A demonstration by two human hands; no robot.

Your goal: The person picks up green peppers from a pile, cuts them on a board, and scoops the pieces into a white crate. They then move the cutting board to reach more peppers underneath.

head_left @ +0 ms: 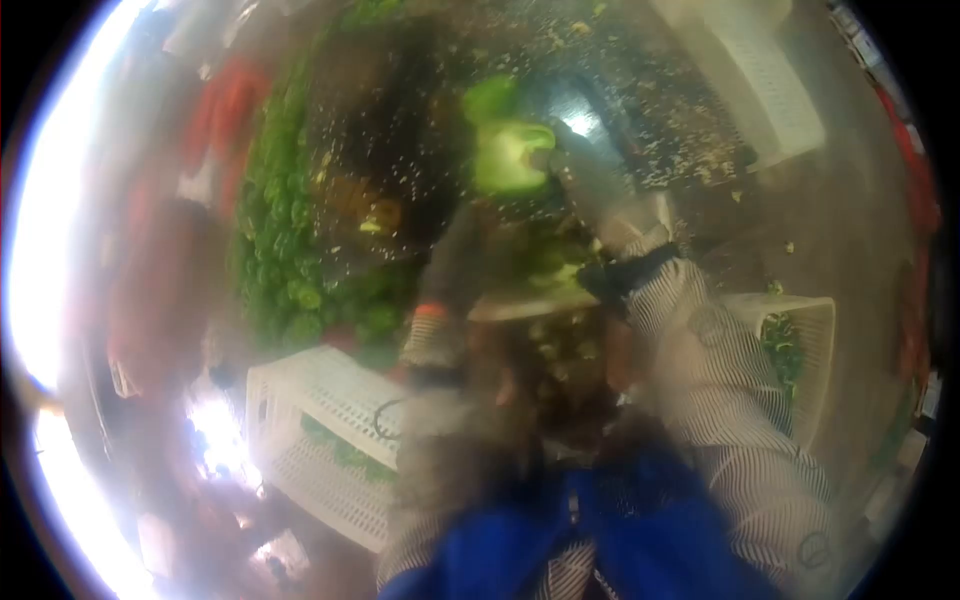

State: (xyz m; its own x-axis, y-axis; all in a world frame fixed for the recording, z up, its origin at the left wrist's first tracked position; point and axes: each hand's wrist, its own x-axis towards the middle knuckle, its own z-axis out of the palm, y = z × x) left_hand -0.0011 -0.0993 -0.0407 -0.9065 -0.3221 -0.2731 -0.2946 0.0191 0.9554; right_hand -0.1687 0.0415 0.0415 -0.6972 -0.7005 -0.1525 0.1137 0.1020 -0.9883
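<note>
A cut, hollow light-green vegetable [512, 160] is at the upper middle, with a darker green piece against its top. My right hand [590, 185], in a dark glove, reaches it from the right, and the fingertips grip its right edge. My left hand [455, 262], gloved too, is just below and left of the vegetable; its fingers are smeared by motion. Below my hands is a pale-rimmed container [530, 308] with blurred greenish pieces.
Many green vegetables [280, 220] are piled at the left. White crates stand at the lower left [330, 390], lower right [815, 370] and upper right [770, 90]. Scraps and seeds [690, 130] litter the dark surface. Blurred figures of people [165, 280] are at the left.
</note>
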